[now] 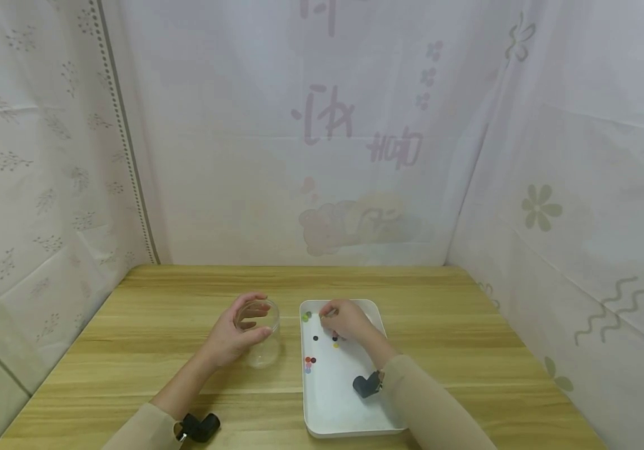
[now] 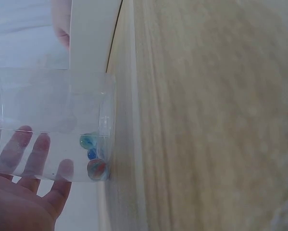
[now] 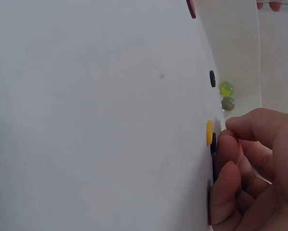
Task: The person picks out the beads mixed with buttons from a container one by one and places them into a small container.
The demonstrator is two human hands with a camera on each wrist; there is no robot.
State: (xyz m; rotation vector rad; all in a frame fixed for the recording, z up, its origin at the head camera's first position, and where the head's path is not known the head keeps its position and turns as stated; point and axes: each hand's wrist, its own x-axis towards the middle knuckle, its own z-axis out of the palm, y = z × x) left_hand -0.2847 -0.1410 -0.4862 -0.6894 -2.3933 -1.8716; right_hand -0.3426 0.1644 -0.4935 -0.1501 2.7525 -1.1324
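Note:
My left hand [image 1: 236,333] grips a clear plastic jar [image 1: 264,355] standing upright on the table, left of a white tray [image 1: 330,400]. At the jar's bottom lie a teal marble [image 2: 88,141], a small blue one and a reddish one. Inside the tray's far part, my right hand [image 1: 346,320] has its fingers curled, thumb and index tips close together; whether something sits between them is hidden. Near its fingertips are a yellow-green marble [image 3: 226,88] and a brownish marble [image 3: 228,103]. A yellow button-like disc [image 3: 209,132] and dark discs lie beside the fingers.
Along the tray's left side sits a cluster of red, dark red, pink and purple pieces [image 1: 308,364]. A black disc [image 1: 315,338] lies farther back. The wooden table [image 1: 446,350] is bordered by hanging patterned cloth [image 1: 232,156]. Each wrist carries a black camera [image 1: 201,428].

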